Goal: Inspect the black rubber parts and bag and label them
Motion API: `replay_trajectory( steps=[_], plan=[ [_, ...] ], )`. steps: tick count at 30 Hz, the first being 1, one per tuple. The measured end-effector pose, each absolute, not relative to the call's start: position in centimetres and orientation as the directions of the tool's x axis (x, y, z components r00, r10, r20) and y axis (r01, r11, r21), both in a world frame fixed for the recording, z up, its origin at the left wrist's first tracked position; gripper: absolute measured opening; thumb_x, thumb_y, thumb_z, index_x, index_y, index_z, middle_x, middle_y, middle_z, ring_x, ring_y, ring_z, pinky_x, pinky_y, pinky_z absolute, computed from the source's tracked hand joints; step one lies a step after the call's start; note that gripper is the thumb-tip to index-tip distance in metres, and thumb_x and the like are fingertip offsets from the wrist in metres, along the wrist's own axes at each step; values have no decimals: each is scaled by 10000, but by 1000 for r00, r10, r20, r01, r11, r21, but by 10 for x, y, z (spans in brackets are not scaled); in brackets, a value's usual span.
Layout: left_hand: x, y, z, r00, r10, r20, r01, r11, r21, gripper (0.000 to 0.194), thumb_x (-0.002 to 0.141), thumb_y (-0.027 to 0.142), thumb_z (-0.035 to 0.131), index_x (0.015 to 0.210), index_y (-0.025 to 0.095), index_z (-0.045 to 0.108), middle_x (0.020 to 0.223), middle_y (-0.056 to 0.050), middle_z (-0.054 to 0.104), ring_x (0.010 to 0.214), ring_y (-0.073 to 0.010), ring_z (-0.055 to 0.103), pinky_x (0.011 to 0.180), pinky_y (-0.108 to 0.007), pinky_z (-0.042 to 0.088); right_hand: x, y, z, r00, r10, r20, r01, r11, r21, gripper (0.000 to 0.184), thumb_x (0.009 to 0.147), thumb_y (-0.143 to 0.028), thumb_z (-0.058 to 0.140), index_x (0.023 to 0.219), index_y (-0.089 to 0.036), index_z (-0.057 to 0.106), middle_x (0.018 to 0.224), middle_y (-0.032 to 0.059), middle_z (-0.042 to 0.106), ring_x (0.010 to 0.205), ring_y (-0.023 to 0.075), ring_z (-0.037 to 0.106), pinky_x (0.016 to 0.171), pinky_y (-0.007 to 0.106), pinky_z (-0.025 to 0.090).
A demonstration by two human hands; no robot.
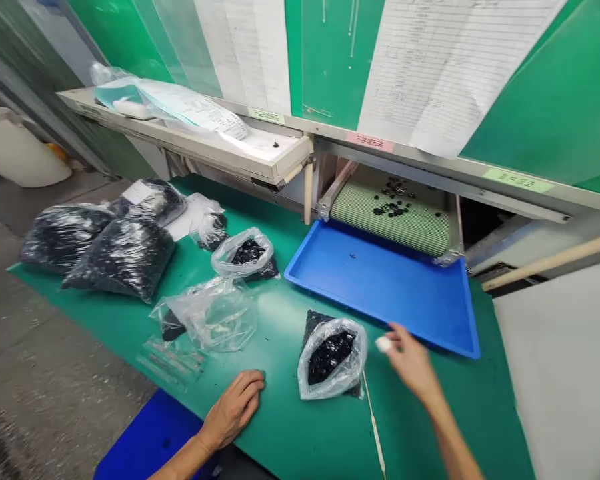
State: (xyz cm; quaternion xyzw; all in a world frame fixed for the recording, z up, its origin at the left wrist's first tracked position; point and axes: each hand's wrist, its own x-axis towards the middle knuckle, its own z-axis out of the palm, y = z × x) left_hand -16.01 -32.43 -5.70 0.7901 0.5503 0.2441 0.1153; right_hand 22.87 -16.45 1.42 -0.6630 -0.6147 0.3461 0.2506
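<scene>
My right hand (409, 360) is beside the blue tray's near edge, its fingers pinching a small white piece (383, 344), blurred. Left of it, an open clear plastic bag (306, 385) stands on the green table, full of glossy black small parts (330, 357). My left hand (236, 408) rests on the table's near side with its fingers curled together; whatever is under them, if anything, is hidden. A thin whitish strip (374, 427) lies between the open bag and my right forearm.
A blue tray (380, 267) sits below a green ribbed conveyor belt (375, 193) carrying scattered black parts (393, 208). Another open bag (245, 253), a crumpled clear bag (220, 317) and several filled bags (123, 257) lie leftward. A white shelf (260, 143) overhangs the back.
</scene>
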Motion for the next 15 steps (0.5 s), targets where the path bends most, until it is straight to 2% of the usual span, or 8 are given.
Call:
replay_trajectory(
  steps=[3, 7, 9, 12, 15],
  plan=[
    [-165, -323, -64, 283, 911, 298, 792, -398, 463, 203, 896, 174, 463, 1034, 214, 605, 1055, -59, 663, 1019, -182, 621, 888, -288, 520, 164, -205, -12, 25, 989, -148, 606, -133, -784, 484, 705, -398, 625, 1175, -280, 613, 1122, 36, 671, 966, 260, 648, 813, 344, 510],
    [-164, -322, -65, 290, 902, 319, 758, -420, 499, 192, 894, 161, 461, 1012, 204, 607, 1038, -59, 660, 994, -177, 622, 874, -284, 522, 155, -223, -35, 193, 975, -114, 465, -193, -864, 338, 721, -389, 574, 1033, -311, 680, 1019, -15, 707, 963, 252, 650, 861, 361, 501],
    [-162, -323, -63, 292, 901, 320, 739, -425, 522, 205, 894, 133, 438, 997, 196, 604, 1034, -60, 654, 987, -171, 616, 875, -283, 517, 171, -226, -37, 270, 955, -119, 436, -232, -869, 334, 687, -403, 553, 953, -266, 700, 961, 2, 727, 914, 259, 665, 845, 367, 514],
    [-160, -325, -60, 280, 912, 301, 712, -408, 572, 243, 886, 79, 390, 976, 187, 589, 1028, -65, 640, 979, -169, 601, 876, -296, 508, 202, -239, -35, 426, 895, -134, 385, -313, -868, 430, 599, -483, 548, 873, -186, 696, 886, 77, 737, 869, 312, 674, 767, 396, 547],
    [-159, -329, -61, 261, 923, 282, 677, -383, 628, 264, 853, 33, 374, 950, 180, 571, 1003, -67, 625, 953, -173, 582, 851, -311, 508, 237, -267, -32, 562, 812, -160, 362, -415, -835, 546, 564, -557, 574, 952, -190, 682, 763, 110, 718, 790, 368, 676, 640, 458, 557]
  ],
)
